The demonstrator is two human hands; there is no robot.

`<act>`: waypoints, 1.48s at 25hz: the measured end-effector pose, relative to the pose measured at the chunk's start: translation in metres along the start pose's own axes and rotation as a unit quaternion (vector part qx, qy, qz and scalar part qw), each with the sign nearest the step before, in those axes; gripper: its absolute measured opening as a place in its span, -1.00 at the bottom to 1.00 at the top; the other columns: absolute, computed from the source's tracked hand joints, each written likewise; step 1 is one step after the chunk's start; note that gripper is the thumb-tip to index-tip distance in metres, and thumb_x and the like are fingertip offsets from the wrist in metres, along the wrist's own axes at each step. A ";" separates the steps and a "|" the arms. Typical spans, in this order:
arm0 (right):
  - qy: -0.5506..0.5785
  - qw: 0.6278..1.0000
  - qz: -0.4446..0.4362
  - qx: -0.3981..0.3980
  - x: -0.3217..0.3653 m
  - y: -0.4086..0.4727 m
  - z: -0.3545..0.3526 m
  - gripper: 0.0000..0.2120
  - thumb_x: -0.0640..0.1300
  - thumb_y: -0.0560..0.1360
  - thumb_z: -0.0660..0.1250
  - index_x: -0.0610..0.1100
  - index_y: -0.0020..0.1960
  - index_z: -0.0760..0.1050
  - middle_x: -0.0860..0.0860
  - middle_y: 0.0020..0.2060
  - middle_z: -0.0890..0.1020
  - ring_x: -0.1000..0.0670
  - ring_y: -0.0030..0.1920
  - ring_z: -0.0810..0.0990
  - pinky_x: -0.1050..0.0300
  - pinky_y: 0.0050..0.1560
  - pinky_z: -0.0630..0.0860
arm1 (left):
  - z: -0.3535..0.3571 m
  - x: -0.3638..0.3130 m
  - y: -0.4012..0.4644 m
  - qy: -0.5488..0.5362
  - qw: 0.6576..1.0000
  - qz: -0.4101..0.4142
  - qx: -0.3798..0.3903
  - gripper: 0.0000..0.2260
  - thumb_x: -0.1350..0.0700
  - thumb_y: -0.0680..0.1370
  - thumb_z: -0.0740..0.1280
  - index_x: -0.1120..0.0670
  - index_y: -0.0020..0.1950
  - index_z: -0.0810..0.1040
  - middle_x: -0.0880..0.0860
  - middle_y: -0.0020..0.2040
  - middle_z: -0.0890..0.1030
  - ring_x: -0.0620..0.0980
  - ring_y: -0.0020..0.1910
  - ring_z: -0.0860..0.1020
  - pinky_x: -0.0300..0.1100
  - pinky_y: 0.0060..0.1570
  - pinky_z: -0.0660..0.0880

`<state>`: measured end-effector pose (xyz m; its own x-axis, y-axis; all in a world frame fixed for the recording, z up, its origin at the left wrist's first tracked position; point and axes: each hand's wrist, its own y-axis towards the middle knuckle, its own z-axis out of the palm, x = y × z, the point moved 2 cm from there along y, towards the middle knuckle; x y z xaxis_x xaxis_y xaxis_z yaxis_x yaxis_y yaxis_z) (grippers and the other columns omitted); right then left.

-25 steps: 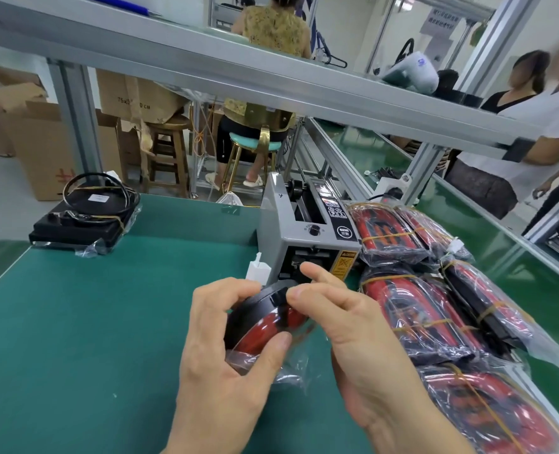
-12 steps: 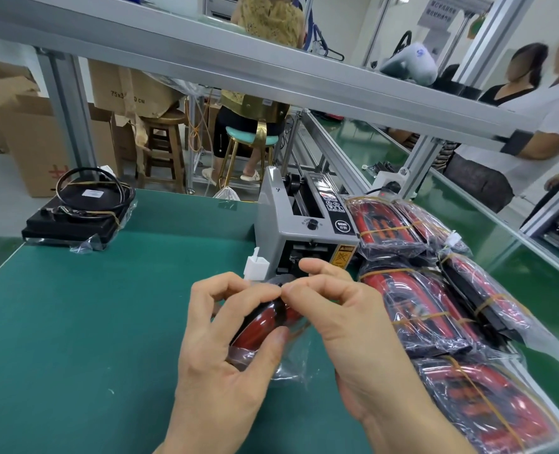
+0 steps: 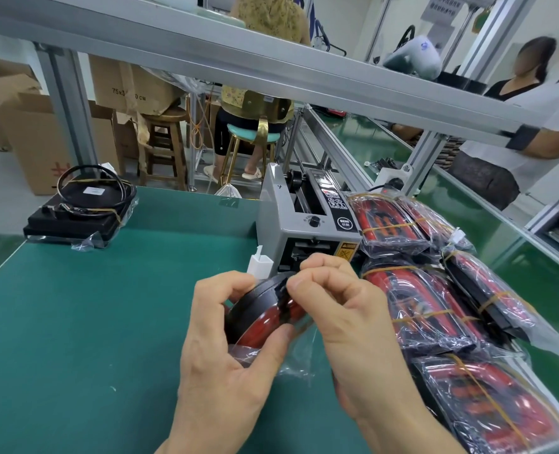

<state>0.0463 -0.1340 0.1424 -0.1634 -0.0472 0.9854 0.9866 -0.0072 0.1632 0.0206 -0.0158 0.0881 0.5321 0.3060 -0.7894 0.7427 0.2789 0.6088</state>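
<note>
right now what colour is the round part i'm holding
Black rim, glossy red face on the round part; head view.

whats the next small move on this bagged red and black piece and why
Probably: with the left hand steadying the red and black piece, the right hand should draw the clear bag snug over its top edge, where it pinches now. The bag's end hangs slack under the piece, while the finished packs on the right lie tightly wrapped and banded.

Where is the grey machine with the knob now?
In the head view the grey machine stands on the green table behind the left hand and right hand, between a white block on its left and the bagged red parts on its right.
</note>
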 end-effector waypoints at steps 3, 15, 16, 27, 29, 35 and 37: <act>0.053 0.998 0.030 0.018 0.005 0.008 -0.007 -0.80 -0.29 0.36 0.47 -0.12 -0.42 0.62 0.08 -0.12 0.55 0.19 -0.21 0.55 0.38 -0.25 0.48 | 0.001 0.001 -0.001 -0.009 1.000 -0.017 -0.006 -0.57 -0.05 0.33 0.40 -0.22 0.14 0.36 -0.22 0.03 0.47 -0.22 0.00 0.50 -0.55 -0.09 0.38; -0.021 0.998 0.042 0.038 0.001 0.006 -0.001 -0.74 -0.32 0.35 0.43 -0.10 -0.47 0.61 0.01 -0.03 0.53 0.33 -0.20 0.54 0.50 -0.31 0.42 | 0.001 0.001 0.000 -0.015 1.000 0.013 0.004 -0.60 0.01 0.34 0.40 -0.23 0.10 0.36 -0.18 0.09 0.42 -0.10 0.03 0.49 -0.45 -0.05 0.41; -0.029 0.998 0.038 0.032 0.001 0.006 0.000 -0.73 -0.31 0.35 0.43 -0.09 -0.49 0.60 0.03 -0.05 0.53 0.33 -0.20 0.54 0.50 -0.30 0.42 | 0.002 0.001 0.000 -0.014 1.000 0.019 0.006 -0.60 0.02 0.35 0.41 -0.23 0.11 0.37 -0.17 0.08 0.42 -0.09 0.03 0.49 -0.45 -0.05 0.41; 0.023 0.997 0.074 -0.008 -0.003 0.004 0.000 -0.78 -0.31 0.33 0.43 -0.11 -0.47 0.62 0.10 -0.12 0.54 0.28 -0.23 0.55 0.42 -0.28 0.45 | 0.003 0.002 0.001 -0.009 0.999 0.050 0.008 -0.65 0.07 0.38 0.40 -0.11 0.12 0.41 -0.10 0.10 0.42 -0.05 0.08 0.48 -0.43 0.00 0.40; 0.061 0.993 0.100 -0.010 -0.005 0.003 0.000 -0.83 -0.28 0.31 0.43 -0.14 -0.44 0.64 0.10 -0.11 0.56 0.25 -0.16 0.57 0.33 -0.18 0.49 | 0.003 0.002 0.000 -0.011 0.999 0.048 0.007 -0.65 0.06 0.38 0.40 -0.11 0.12 0.41 -0.09 0.10 0.42 -0.06 0.08 0.48 -0.44 0.00 0.40; 0.056 0.994 0.090 -0.032 -0.005 0.001 0.000 -0.82 -0.33 0.33 0.44 -0.17 -0.42 0.64 -0.02 0.05 0.56 0.33 -0.15 0.57 0.46 -0.30 0.45 | 0.005 0.000 -0.001 -0.019 0.999 0.046 0.004 -0.65 0.06 0.38 0.40 -0.12 0.11 0.41 -0.11 0.10 0.41 -0.08 0.06 0.49 -0.46 -0.04 0.41; 0.058 0.994 0.090 -0.027 -0.006 0.000 0.000 -0.83 -0.31 0.32 0.44 -0.16 -0.42 0.65 0.03 0.02 0.56 0.31 -0.09 0.57 0.44 -0.30 0.46 | 0.005 0.001 -0.001 -0.020 0.999 0.046 0.003 -0.66 0.07 0.38 0.40 -0.11 0.11 0.41 -0.10 0.09 0.41 -0.08 0.06 0.48 -0.45 -0.03 0.41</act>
<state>0.0472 -0.1332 0.1367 0.0141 -0.1672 0.9858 0.9989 -0.0422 -0.0214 0.0224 -0.0201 0.0870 0.6132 0.2938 -0.7332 0.6928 0.2460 0.6779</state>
